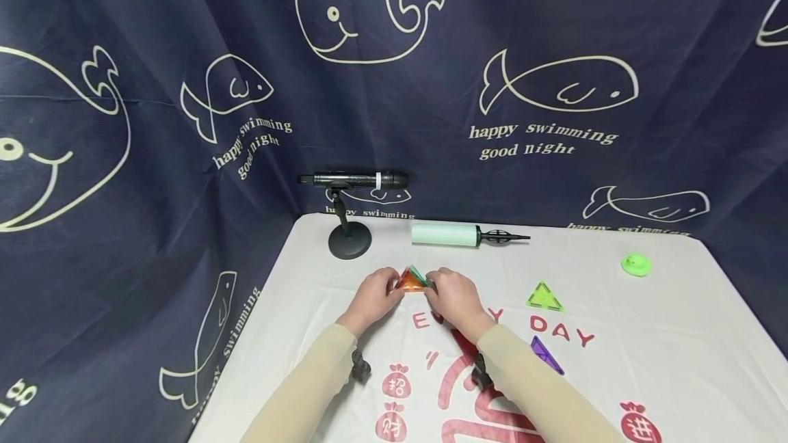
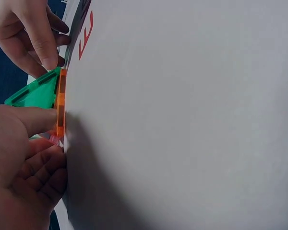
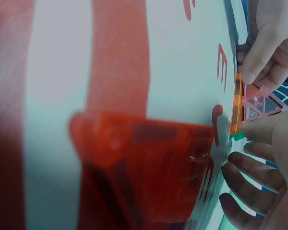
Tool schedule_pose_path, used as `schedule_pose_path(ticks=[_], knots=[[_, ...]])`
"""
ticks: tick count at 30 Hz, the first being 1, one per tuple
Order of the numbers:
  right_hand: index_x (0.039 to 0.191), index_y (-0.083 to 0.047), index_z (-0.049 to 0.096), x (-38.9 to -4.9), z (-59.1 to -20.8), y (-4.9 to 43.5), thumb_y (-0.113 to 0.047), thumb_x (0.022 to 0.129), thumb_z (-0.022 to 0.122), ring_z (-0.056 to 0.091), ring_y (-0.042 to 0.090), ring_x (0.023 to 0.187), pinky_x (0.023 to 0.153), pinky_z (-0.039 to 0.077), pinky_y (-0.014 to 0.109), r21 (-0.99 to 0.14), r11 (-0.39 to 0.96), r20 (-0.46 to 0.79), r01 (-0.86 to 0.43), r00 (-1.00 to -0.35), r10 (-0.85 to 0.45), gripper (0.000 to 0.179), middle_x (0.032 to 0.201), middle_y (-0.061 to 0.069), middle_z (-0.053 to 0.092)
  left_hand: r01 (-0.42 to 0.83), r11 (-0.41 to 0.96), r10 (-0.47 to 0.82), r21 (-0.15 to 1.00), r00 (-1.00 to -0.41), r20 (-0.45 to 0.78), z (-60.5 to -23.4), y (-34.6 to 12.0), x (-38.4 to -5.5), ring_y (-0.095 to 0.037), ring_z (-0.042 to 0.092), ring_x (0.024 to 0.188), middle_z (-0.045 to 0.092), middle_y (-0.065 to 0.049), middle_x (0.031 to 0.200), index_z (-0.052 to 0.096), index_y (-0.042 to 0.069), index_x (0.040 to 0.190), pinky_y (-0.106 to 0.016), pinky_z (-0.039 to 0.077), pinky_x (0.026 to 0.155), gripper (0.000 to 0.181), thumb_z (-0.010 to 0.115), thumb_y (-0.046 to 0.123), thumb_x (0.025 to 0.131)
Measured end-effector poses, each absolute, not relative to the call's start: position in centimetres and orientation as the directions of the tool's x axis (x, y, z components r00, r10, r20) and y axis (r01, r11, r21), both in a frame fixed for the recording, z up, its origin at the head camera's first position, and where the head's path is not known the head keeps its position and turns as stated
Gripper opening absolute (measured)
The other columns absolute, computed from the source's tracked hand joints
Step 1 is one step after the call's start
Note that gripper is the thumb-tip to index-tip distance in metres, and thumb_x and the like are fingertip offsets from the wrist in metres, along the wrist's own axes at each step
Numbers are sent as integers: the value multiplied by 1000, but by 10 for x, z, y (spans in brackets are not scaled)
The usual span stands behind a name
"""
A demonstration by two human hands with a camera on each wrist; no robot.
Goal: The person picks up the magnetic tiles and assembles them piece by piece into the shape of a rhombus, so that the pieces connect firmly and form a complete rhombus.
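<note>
1. The left hand (image 1: 379, 294) grasps the left side of a small tile cluster, thumb against the orange tile (image 1: 410, 283), other fingers bent in behind it.
2. The right hand (image 1: 454, 294) pinches the opposite corner, thumb on the orange edge; its remaining fingers are curved and spread apart.
3. Between the hands, the cluster sits low at the tablecloth: see-through plastic triangles with glossy raised rims. The green tile (image 2: 38, 93) rises along the right side, the pink tile (image 3: 261, 106) along the left. I can't tell whether the orange one lies flat or leans.
4. Just beside the right wrist is a translucent red tile (image 3: 158, 167), blurred up close.
5. Farther right lie a purple tile (image 1: 544, 355), near the right sleeve (image 1: 523, 361), and a yellow-green tile (image 1: 544, 297), both triangular; past them, a round, bright green toy (image 1: 636, 264).
6. Beyond the hands lies a pump (image 1: 445, 234), its smooth mint cylinder ending in a black tapering part. Left of it, a black microphone (image 1: 360, 180) rests across a stand (image 1: 349, 240) with a round base.
7. The white tablecloth (image 1: 677, 347), lightly creased, carries red print; behind hangs a folded navy curtain (image 1: 394, 122) with pale whales and fish.
</note>
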State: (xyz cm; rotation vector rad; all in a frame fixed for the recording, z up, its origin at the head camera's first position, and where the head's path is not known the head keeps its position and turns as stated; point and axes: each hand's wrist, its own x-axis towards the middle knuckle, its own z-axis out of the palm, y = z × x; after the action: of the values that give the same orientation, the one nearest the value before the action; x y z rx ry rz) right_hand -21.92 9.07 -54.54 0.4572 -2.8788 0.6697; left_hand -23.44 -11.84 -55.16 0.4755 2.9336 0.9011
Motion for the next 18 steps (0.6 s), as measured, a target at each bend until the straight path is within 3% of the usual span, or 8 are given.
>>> schedule_pose_path(ticks=[6,13,18], knots=[[117,-6,77,-218,-545,100,-21,94,77,72,28,94,83,58,47,-398,864,195,-309,-949,-249,28,103,8,72,241,793,242,559,-967,73,-553,-116,-231,-14,52,75,56,1,87,61,4,126,-32,46,69,39,78,20,94],[118,-6,76,-215,-543,112,-21,93,78,72,30,96,84,57,49,-397,869,194,-295,-953,-234,29,105,9,72,256,794,203,552,-967,156,-554,-112,-224,-15,50,71,52,2,88,54,11,107,-32,45,64,31,79,19,91],[117,-5,76,-214,-544,124,-19,92,79,71,31,94,83,57,50,-392,874,206,-288,-953,-222,28,103,10,72,308,807,232,503,-950,210,-551,-107,-215,-15,55,78,56,1,97,57,12,105,-36,51,72,26,79,19,92]])
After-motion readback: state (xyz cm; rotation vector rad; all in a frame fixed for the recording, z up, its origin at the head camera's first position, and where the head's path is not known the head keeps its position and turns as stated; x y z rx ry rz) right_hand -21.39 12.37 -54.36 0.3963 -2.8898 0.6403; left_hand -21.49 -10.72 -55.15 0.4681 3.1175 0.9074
